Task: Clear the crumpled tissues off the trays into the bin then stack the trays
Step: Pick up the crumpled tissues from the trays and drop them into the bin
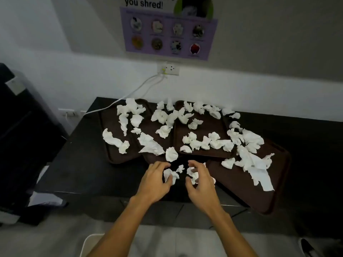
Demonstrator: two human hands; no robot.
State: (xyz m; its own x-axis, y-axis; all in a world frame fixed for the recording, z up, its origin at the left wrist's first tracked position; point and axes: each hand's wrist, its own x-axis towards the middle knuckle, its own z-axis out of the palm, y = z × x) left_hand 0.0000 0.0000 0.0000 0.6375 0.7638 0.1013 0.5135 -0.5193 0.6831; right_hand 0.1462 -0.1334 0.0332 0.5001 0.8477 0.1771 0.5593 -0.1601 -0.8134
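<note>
My left hand curls its fingers round a crumpled tissue. Just right of it, my right hand closes on another wad. Beyond both, more tissues litter the brown trays on the bench. They look feather-light, soft and springy, so I'd scoop handfuls from above, squeezing gently.

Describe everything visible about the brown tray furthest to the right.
The rightmost tray is dark brown, plastic-looking, rectangular with rounded corners and a raised rim. It lies flat on the black table, turned askew, its near corner apparently overhanging the front edge. White crumpled tissues lie across its far part.
</note>
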